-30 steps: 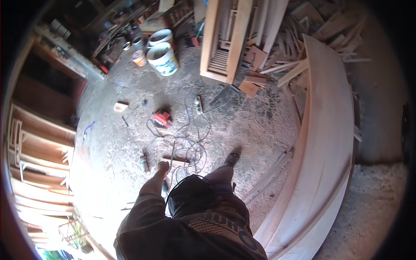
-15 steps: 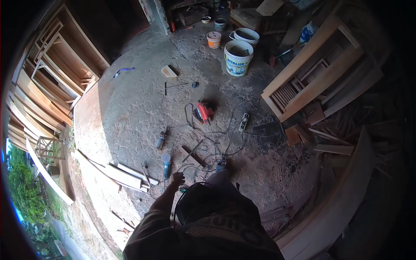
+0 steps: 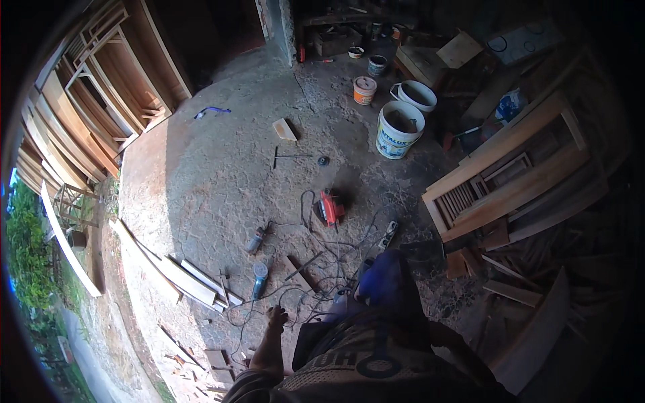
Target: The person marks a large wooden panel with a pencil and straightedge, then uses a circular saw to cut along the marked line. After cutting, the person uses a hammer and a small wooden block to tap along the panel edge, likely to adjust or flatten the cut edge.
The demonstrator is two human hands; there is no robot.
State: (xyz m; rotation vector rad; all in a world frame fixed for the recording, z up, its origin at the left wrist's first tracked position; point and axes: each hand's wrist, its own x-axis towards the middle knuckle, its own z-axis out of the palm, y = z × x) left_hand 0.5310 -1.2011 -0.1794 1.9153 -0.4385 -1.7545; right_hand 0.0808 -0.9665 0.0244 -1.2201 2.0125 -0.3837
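My left hand point(image 3: 277, 315) hangs low over the floor at the end of a bare forearm, fingers loosely bent and apart, with nothing visible in it. Nearest to it are black cables point(image 3: 290, 293) and a blue angle grinder point(image 3: 259, 281) lying on the floor. Past that lies a second grey hand-held power tool point(image 3: 255, 240). A red power tool point(image 3: 330, 208) sits farther ahead, a power strip point(image 3: 388, 235) to its right. My right arm point(image 3: 463, 349) shows darkly beside my body; its hand is out of sight. One knee point(image 3: 390, 279) in blue trousers is raised in front.
Tangled cables cross the rough floor around a wooden board point(image 3: 299, 274). Long planks point(image 3: 191, 282) lie at left. Wooden frames point(image 3: 127, 67) lean at far left. White buckets point(image 3: 400, 131) stand ahead; a wooden door frame point(image 3: 504, 168) and offcuts point(image 3: 514, 292) lie at right.
The view has shifted, so the floor things sit lower and mostly farther right. My blue-trousered knee has come forward over the cables. My left hand appears lower and nearer my body.
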